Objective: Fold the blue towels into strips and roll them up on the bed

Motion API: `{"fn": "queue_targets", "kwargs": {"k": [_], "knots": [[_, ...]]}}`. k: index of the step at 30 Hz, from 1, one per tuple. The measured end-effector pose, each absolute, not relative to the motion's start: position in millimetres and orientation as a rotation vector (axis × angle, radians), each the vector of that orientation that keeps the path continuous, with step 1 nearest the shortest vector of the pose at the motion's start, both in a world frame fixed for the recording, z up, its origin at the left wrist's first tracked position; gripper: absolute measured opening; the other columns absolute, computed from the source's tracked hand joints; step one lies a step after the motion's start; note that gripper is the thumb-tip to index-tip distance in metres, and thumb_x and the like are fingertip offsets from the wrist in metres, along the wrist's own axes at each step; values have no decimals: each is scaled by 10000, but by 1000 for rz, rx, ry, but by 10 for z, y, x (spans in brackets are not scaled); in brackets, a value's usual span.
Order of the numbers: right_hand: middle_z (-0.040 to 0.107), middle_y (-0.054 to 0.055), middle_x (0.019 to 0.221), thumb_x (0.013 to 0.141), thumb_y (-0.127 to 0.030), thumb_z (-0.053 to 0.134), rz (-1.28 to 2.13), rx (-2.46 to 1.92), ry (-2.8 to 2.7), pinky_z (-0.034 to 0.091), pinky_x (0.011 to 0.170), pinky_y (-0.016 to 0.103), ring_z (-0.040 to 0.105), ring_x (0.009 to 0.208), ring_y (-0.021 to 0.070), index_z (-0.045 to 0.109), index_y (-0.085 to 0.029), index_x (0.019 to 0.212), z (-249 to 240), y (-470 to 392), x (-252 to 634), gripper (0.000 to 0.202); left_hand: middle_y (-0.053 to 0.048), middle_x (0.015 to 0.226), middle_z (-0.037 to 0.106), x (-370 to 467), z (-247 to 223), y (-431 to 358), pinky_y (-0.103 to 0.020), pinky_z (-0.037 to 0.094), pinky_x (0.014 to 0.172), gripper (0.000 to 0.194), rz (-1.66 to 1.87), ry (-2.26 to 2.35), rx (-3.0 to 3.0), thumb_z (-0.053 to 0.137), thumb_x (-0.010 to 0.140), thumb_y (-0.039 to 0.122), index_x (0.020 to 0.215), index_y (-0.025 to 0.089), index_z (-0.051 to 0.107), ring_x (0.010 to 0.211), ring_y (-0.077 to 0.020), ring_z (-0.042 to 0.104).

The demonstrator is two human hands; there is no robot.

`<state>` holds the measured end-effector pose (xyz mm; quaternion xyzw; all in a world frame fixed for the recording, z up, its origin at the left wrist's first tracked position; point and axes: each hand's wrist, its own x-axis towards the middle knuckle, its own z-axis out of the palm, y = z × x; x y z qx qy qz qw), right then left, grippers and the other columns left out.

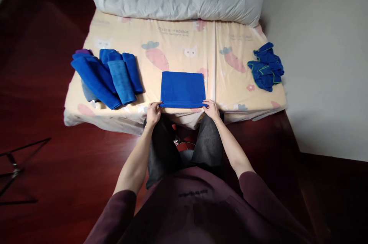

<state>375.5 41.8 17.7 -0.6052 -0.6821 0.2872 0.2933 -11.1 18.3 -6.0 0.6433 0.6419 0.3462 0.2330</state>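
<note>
A blue towel (183,87) lies flat as a rectangle at the bed's near edge, its near side turned up in a narrow strip. My left hand (154,113) pinches the near left corner of that strip, and my right hand (211,109) pinches the near right corner. Both hands are closed on the cloth. Off to the left is a group of rolled blue towels (123,82), one of them lighter. A crumpled dark blue cloth with green edging (266,68) sits at the right side of the bed.
The bed (178,58) has a cream sheet printed with carrots and cats. A grey quilt (178,0) is bunched along its far side. A white wall (324,64) stands close on the right. At the lower left, a black metal stand (17,169) rests on the red floor.
</note>
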Motion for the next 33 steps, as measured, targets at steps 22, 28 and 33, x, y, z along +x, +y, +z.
{"fn": "queue_targets", "kwargs": {"k": [22,28,33], "knots": [[706,23,799,995,-501,587,743,-1724,-1720,522,712,276,692,762,210,712,-227,1054,259,393,3737,307,-112,983,657,-108,-108,189,-427,530,934,349,1016,1885,1625,474,1013,462,1190,204,629,926,-269,637],[733,32,821,1003,-520,583,730,-1815,-1737,518,719,288,691,757,218,710,-241,990,277,395,3718,307,-85,908,682,-72,-56,184,-378,532,863,386,1013,1883,1561,448,1028,498,1203,204,626,848,-245,659],[725,24,770,1002,-534,587,684,-1853,-1767,500,702,288,673,723,219,699,-250,954,273,404,3699,309,-97,874,709,-39,-5,177,-372,520,815,390,976,1940,1559,427,1036,509,1150,208,648,814,-259,682]]}}
